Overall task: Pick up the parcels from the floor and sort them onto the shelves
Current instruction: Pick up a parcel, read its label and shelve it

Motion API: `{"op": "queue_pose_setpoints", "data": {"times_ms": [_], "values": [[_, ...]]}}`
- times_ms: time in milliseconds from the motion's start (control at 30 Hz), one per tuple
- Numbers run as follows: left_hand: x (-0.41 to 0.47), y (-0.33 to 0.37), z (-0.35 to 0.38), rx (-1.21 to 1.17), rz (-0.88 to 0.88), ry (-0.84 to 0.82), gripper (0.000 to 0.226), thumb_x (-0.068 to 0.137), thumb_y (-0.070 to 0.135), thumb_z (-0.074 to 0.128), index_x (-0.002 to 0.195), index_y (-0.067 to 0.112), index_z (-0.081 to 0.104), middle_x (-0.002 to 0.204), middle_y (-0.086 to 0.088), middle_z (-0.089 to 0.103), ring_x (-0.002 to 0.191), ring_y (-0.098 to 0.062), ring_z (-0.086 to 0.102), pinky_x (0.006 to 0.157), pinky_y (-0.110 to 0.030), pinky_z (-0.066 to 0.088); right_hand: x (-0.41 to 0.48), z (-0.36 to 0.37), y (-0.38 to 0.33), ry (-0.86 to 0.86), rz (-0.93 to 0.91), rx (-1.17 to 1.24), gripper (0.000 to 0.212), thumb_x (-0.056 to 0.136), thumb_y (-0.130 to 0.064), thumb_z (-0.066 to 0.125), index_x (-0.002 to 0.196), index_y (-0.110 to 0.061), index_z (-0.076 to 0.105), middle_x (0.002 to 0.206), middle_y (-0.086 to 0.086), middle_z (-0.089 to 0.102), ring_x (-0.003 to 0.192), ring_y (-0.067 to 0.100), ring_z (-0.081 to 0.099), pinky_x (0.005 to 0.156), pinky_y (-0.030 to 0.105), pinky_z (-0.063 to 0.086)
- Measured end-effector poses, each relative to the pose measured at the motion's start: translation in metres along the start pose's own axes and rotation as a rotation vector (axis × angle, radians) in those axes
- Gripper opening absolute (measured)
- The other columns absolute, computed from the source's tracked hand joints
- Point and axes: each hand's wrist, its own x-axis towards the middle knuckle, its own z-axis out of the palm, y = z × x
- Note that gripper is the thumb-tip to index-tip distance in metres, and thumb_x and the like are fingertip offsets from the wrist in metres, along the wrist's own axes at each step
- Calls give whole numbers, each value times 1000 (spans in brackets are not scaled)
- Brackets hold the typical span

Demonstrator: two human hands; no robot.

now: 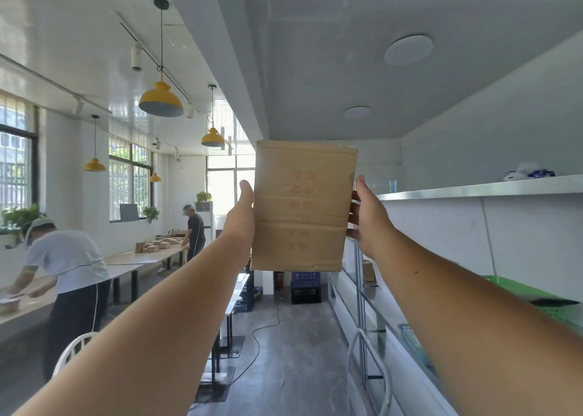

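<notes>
A brown cardboard parcel [303, 207] with faded red print is held up high in front of me, at about the height of the top shelf. My left hand [241, 220] presses flat on its left side and my right hand [367, 217] grips its right side, fingers behind the box. The metal shelf unit [473, 190] runs along the right wall; its top board lies just right of the parcel. No parcels on the floor are in view.
A green tray [520, 289] and a blue basket [410, 337] sit on lower shelves. White and blue items [527, 173] lie on the top shelf. Two people work at long tables [135, 259] on the left. Dark crates [305, 288] and a cable [262, 327] are on the aisle floor.
</notes>
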Motion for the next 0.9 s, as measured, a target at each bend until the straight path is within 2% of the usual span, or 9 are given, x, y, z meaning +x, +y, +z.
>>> {"op": "queue_pose_setpoints", "data": {"times_ms": [67, 167, 233, 333, 500, 600, 700, 800, 900], "values": [[-2, -2, -4, 1, 27, -47, 65, 99, 86, 30, 122, 36, 64, 103, 9, 69, 101, -21, 68, 102, -48, 53, -2, 0, 0, 0, -1, -5, 55, 106, -69, 40, 119, -26, 72, 119, 7, 77, 109, 28, 72, 90, 46, 59], [-6, -7, -8, -9, 51, -127, 64, 101, 83, 25, 124, 39, 65, 104, 11, 72, 97, -17, 69, 86, -43, 54, -2, 0, 1, 22, -7, -25, 59, 107, -67, 38, 136, -25, 67, 127, 10, 75, 116, 30, 71, 102, 52, 58], [-7, -9, -10, -18, 46, -124, 64, 100, 84, 26, 124, 39, 65, 105, 10, 72, 98, -17, 69, 86, -42, 55, -2, -1, 1, 14, 1, 0, 57, 108, -65, 38, 138, -25, 66, 125, 9, 76, 109, 28, 72, 92, 46, 59], [-7, -11, -14, -48, 22, -103, 62, 101, 83, 30, 109, 37, 71, 105, 9, 75, 97, -18, 72, 73, -37, 55, -1, -1, 1, 11, 33, 41, 53, 109, -63, 37, 138, -28, 66, 113, 3, 76, 98, 23, 72, 77, 38, 57], [-3, -17, -22, -35, 33, -120, 63, 101, 81, 32, 105, 34, 73, 106, 5, 77, 96, -19, 73, 73, -37, 55, 1, 5, 6, 5, 107, 28, 38, 109, -56, 44, 97, -31, 70, 93, -1, 70, 86, 19, 64, 76, 41, 54], [1, -19, -28, -54, 17, -121, 64, 100, 81, 37, 106, 28, 73, 97, 2, 82, 92, -23, 76, 75, -37, 58, 0, 5, 5, 1, 118, 16, 34, 109, -49, 46, 93, -28, 67, 86, 0, 66, 81, 21, 60, 85, 45, 54], [-2, -22, -27, -49, 15, -115, 57, 104, 73, 46, 105, 23, 74, 82, 3, 84, 85, -24, 76, 75, -38, 60, -2, 3, 5, 4, 111, 12, 31, 108, -44, 48, 89, -26, 64, 82, 1, 62, 77, 22, 56, 81, 43, 52], [-1, -24, -22, -36, 65, -38, 41, 109, 55, 54, 117, 21, 76, 99, 1, 81, 87, -23, 76, 72, -37, 61, 0, -2, 11, -19, 53, 42, 38, 106, -43, 53, 79, -27, 74, 68, -3, 68, 73, 21, 57, 71, 37, 53], [1, -25, -20, -55, 72, -9, 39, 109, 47, 55, 131, 20, 72, 97, 3, 77, 80, -20, 74, 65, -33, 61, 1, -7, 16, -34, 24, 71, 46, 106, -47, 52, 73, -32, 81, 62, -9, 74, 77, 21, 62, 68, 35, 54]]}}
